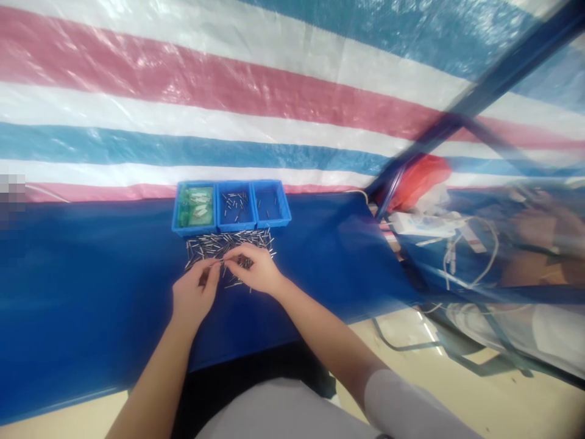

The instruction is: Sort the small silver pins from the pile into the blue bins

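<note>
My left hand [196,289] and my right hand [253,268] meet fingertip to fingertip over a heap of thin metal pins [208,244] on the blue table. Both are pinched closed on what looks like one slim metal pin [222,262], mostly covered by the fingers. Just behind the heap stand three joined blue bins. The left bin [175,222] holds a green lining and small whitish pieces [200,198]. Several pins lie in the middle bin [235,227], and a few in the right bin [274,222].
The blue tabletop [91,274] spreads to both sides. A striped plastic sheet [205,79] hangs behind it. At the right are a dark metal frame [425,134], a red bag [418,180], white cables [493,244] and a blurred person [543,225] at another table.
</note>
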Demonstrator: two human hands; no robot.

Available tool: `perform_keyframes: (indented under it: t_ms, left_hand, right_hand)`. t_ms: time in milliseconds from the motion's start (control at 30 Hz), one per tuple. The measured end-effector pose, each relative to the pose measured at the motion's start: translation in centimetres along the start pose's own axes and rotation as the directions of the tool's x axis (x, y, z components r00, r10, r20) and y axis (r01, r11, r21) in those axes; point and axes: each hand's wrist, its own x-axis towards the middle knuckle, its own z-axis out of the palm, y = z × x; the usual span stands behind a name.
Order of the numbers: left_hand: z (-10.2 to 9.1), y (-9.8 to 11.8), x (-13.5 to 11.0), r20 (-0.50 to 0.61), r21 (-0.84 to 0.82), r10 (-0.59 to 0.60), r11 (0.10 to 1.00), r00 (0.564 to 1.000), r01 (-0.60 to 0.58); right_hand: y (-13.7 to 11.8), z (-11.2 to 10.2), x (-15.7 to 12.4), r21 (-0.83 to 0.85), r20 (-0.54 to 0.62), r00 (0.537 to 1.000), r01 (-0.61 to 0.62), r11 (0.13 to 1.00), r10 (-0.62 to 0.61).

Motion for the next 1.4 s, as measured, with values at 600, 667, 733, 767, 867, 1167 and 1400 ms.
perform_keyframes:
  t_ms: [600, 667, 733, 767, 867, 1167, 1400]
  left_hand:
    - [-0.24, 0.60, 0.28, 0.023, -0.028, -0.034, 0.999, 0.999, 0.035]
    - [-0.29, 0.66, 0.31, 0.024, -0.027, -0.033, 0.999, 0.999, 0.034]
    - [-0.35, 0.72, 0.33, 0.032, -0.028, -0.026, 0.999, 0.999, 0.027]
    - [-0.37, 0.74, 0.33, 0.033, -0.026, -0.025, 0.999, 0.999, 0.025]
    - [-0.38, 0.73, 0.31, 0.031, -0.022, -0.030, 0.999, 0.999, 0.030]
    - [-0.38, 0.66, 0.27, 0.037, -0.004, -0.026, 1.000, 0.999, 0.026]
    - [-0.32, 0.49, 0.18, 0.029, -0.007, -0.034, 0.999, 0.999, 0.034]
  right_hand:
    - [0.18, 0.08, -0.01, 0.018, 0.014, 0.999, -0.046, 0.999, 0.046]
    - [0.22, 0.08, -0.01, 0.007, 0.016, 0.999, -0.036, 0.999, 0.036]
    - [0.24, 0.07, 0.01, -0.001, 0.016, 1.000, -0.024, 1.000, 0.024]
    - [0.24, 0.06, 0.01, -0.003, 0.017, 1.000, -0.020, 1.000, 0.020]
    - [0.20, 0.00, 0.04, -0.018, 0.027, 0.999, -0.019, 1.000, 0.020]
    - [0.28, -0.05, 0.02, -0.030, 0.034, 0.999, -0.001, 1.000, 0.003]
    - [0.21, 0.00, 0.04, -0.034, 0.030, 1.000, -0.001, 0.999, 0.002]
